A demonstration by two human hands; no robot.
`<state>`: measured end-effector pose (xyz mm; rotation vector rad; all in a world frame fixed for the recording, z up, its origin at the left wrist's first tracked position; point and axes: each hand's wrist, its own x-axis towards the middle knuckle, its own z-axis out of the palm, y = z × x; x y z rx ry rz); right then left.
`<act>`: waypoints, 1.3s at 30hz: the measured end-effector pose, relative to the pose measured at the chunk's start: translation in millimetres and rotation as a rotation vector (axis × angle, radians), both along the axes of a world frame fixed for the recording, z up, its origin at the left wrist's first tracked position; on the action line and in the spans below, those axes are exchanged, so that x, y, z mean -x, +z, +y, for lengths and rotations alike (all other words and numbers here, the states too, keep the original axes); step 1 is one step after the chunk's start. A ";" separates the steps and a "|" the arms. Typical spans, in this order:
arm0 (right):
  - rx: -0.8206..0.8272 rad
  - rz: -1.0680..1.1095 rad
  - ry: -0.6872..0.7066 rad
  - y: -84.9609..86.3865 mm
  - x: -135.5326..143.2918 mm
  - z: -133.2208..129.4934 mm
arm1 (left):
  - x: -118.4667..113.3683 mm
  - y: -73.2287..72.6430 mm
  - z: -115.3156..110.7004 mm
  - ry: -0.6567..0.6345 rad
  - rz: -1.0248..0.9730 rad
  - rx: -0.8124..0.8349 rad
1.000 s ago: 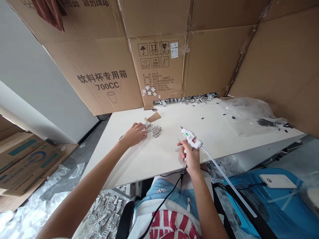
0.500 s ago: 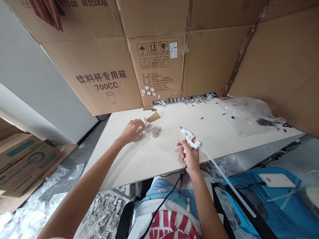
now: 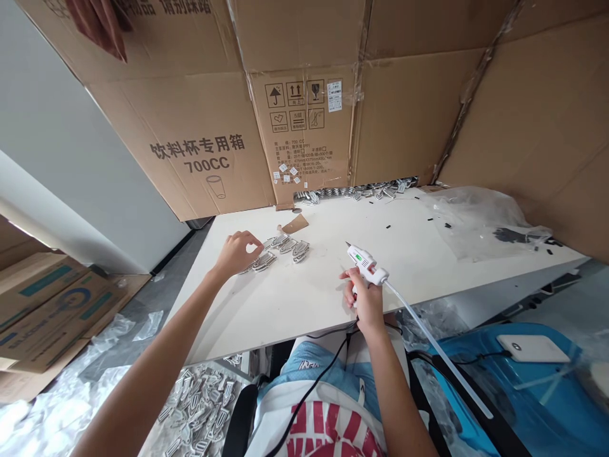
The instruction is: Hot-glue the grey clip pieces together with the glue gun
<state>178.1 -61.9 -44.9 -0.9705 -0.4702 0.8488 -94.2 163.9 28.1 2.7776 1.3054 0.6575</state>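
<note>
My right hand [image 3: 364,298] is wrapped round the handle of a white hot glue gun [image 3: 365,261]. The gun's dark nozzle points up and left above the white table, and a long translucent glue stick [image 3: 435,343] runs out of its back. At the left, my left hand [image 3: 236,254] has thumb and forefinger curled together into a ring at the edge of a small heap of silvery metal buckles [image 3: 281,244]. Whether something sits between those fingertips is too small to make out. More buckles [image 3: 264,261] lie just below the fingertips.
A brown cardboard scrap [image 3: 295,223] lies behind the heap on the white table [image 3: 323,304]. Cardboard walls [image 3: 304,127] stand at the back, with many buckles in a gap beneath. A clear plastic bag [image 3: 480,219] lies at right; loose buckles [image 3: 200,406] fill a container below left.
My left hand has drawn back to the left from over the buckles, uncovering more of them, and its thumb and forefinger now form a ring. My right hand keeps the glue gun nearly still.
</note>
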 end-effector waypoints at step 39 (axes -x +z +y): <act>-0.018 -0.030 -0.001 -3.9 -1.0 0.9 | -10.9 -7.3 14.3 0.054 0.072 0.134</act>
